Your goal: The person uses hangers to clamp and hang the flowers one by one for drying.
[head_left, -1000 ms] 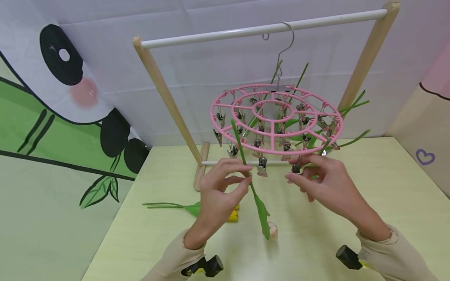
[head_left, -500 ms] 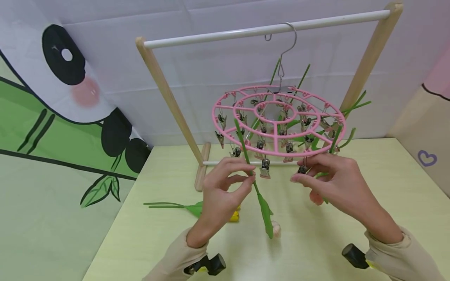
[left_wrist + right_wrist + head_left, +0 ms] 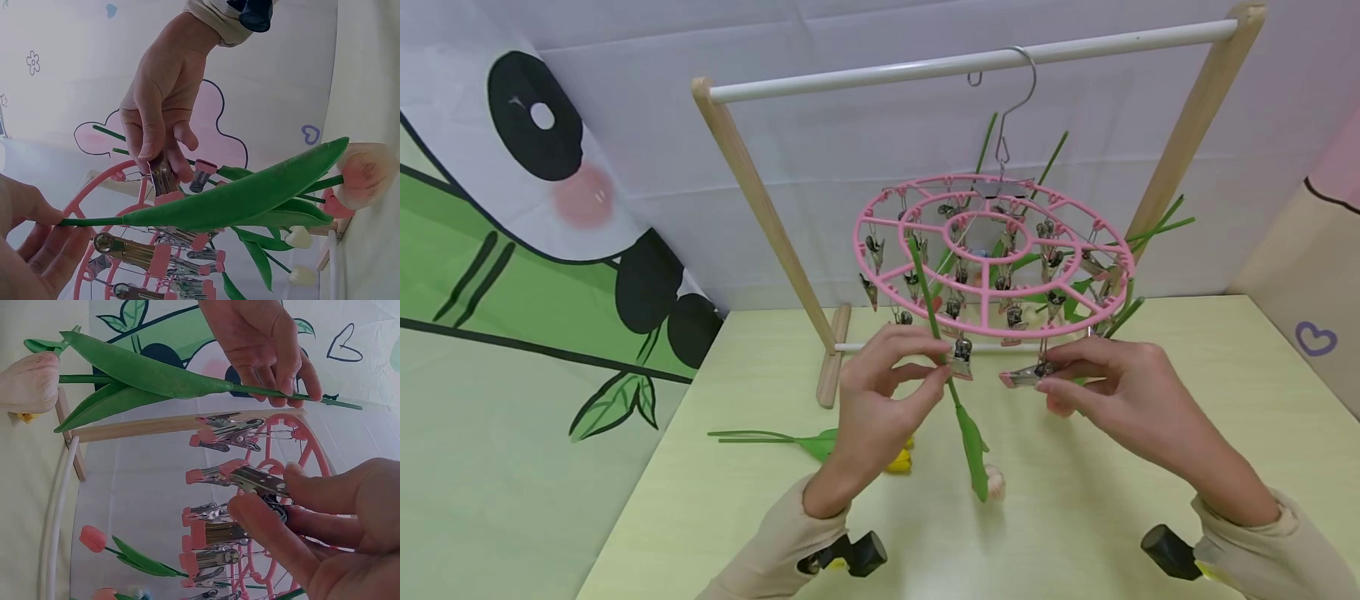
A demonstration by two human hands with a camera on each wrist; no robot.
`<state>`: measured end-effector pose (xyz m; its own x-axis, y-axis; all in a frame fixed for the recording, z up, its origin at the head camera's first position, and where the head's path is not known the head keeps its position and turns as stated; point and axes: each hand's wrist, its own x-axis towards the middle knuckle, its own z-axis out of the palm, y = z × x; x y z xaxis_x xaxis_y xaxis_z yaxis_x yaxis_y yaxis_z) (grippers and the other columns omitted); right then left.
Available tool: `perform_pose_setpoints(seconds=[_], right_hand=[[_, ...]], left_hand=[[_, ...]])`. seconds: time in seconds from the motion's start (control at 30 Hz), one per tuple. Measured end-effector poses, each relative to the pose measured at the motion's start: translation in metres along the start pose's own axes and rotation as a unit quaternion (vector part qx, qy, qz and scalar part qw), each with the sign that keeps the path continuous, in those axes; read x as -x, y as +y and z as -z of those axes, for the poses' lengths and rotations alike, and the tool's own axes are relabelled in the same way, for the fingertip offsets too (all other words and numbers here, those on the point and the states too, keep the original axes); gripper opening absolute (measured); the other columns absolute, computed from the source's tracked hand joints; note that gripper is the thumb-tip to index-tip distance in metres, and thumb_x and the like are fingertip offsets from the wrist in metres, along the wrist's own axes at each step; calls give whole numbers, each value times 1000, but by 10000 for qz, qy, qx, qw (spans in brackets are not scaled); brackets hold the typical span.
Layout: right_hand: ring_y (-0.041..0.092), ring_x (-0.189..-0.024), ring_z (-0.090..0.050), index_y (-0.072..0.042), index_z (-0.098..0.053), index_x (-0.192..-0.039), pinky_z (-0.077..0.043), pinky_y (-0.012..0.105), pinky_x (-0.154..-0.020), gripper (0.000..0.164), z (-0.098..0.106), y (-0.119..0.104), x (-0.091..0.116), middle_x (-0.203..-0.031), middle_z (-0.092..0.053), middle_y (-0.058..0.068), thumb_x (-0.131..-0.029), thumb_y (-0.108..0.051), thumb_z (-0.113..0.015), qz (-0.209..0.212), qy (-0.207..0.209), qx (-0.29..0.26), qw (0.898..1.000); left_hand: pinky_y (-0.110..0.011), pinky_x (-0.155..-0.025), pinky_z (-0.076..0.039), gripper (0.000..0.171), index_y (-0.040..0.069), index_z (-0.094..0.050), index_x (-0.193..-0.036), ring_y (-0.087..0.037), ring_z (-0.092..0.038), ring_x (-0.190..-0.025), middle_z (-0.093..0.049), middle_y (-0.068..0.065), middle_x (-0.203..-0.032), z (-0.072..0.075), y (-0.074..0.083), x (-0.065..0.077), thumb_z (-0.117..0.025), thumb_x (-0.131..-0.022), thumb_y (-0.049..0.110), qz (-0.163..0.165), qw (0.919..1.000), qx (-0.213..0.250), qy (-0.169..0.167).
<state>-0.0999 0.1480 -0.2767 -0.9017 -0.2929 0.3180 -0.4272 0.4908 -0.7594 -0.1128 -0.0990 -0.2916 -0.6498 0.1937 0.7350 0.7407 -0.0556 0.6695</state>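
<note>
My left hand (image 3: 887, 387) pinches the green stem of an artificial tulip (image 3: 972, 450), whose pale pink blossom (image 3: 369, 175) hangs downward. Between thumb and fingers, my right hand (image 3: 1116, 379) holds a metal clip (image 3: 1026, 377) with pink tips, turned sideways. In the right wrist view, this clip (image 3: 259, 480) has nothing in its tips. It hangs from the outer edge of a round pink drying hanger (image 3: 986, 308) carrying several such clips. The held stem passes in front of the hanger's near left rim, beside another clip (image 3: 962, 358).
A wooden stand (image 3: 756, 204) with a white rod (image 3: 865, 77) bears the hanger by its metal hook (image 3: 1030, 87). Several tulips hang at the hanger's back and right, among them a coral tulip (image 3: 94, 539). A yellow tulip (image 3: 901, 460) lies on the table (image 3: 700, 517).
My right hand has shifted slightly right and turned the clip from hanging down to pointing left. My left hand has moved a little right and up with the tulip.
</note>
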Motion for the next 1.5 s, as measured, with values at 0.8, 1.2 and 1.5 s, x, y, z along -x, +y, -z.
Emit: perform_pose_setpoints(seconds=[0.8,1.2,1.5], right_hand=[[10,-57,-63,-2,-66,-93,-56,23,-53,22,-17,-5,6,-81,-65,6,-80,16,-64,791,1076,-276,9907],[10,-56,-62,-5,-66,-92,-54,20,-53,25,-19,0,5,-76,-66,1,-79,16,-66,1100,1141,-438,9864],[11,-58,-64,-3,-66,-94,-55,22,-53,21,-19,3,3,-81,-66,7,-81,13,-65,1084,990,-546,9877]], left_hand=[[-36,-72,-59,22,-6,-65,-101,-27,-63,-86,-59,-16,-99,-3,2,-8,-64,-80,-13,-62,10000,29,35],[-34,-69,-59,20,-5,-66,-99,-25,-64,-83,-60,-16,-99,-12,5,-12,-64,-81,-11,-299,9995,-62,-57],[-33,-70,-59,20,-6,-66,-98,-25,-64,-83,-59,-15,-95,-22,3,-16,-63,-79,-13,-498,9986,-179,-70]])
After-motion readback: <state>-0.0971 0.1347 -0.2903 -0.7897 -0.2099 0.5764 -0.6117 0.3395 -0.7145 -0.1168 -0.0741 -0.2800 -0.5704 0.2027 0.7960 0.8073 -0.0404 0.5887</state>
